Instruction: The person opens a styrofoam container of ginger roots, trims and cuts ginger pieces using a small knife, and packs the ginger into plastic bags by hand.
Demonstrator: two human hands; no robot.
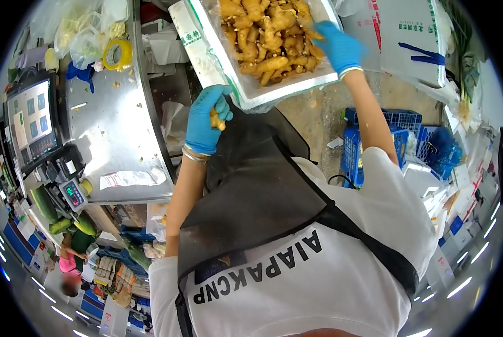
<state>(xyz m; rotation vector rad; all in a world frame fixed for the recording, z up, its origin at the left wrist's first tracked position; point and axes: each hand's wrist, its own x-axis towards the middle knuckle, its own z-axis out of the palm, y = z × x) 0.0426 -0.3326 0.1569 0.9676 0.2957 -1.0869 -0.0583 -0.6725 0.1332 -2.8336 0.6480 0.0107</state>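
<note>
A white foam box [251, 103] holds a heap of ginger [271, 33]. My left hand [204, 121], in a blue glove, is beside the box's near left corner, its fingers closed round a small piece of ginger [217, 120]. My right hand [338, 48], also gloved in blue, is over the box's right rim with its fingers toward the ginger. Motion blurs those fingers, so I cannot tell whether they hold a piece.
Left of me stands a metal table [116, 112] with yellow tape [117, 54], plastic bags and a paper packet [130, 178]. Beyond are a screen [35, 121] and a scale [73, 194]. Blue crates [352, 151] and a white foam box [406, 39] are to the right. Another person [71, 264] is far left.
</note>
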